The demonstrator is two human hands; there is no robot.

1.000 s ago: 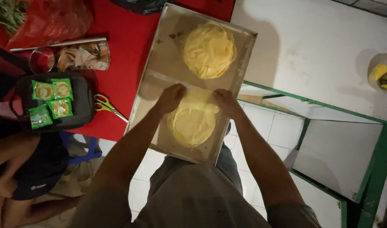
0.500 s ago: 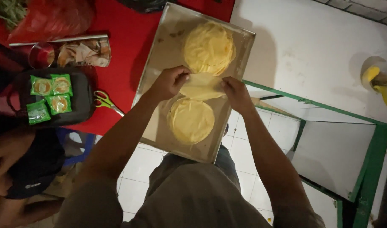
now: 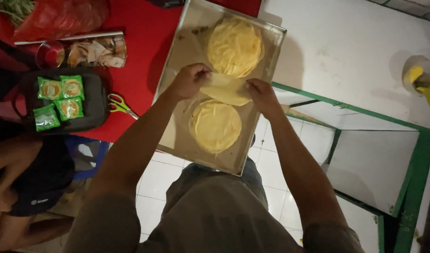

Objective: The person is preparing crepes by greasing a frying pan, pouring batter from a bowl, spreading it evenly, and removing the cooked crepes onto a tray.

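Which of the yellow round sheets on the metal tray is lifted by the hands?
The folded sheet between the two stacks, pinched by left hand and right hand. Near stack and far stack lie flat, untouched.

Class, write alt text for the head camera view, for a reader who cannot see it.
Seen from above, a person's left hand and right hand hold a thin yellow folded sheet between them over a metal tray that carries two round yellow stacks. To the left, green-handled scissors lie on a red surface near a dark tray of green packets.
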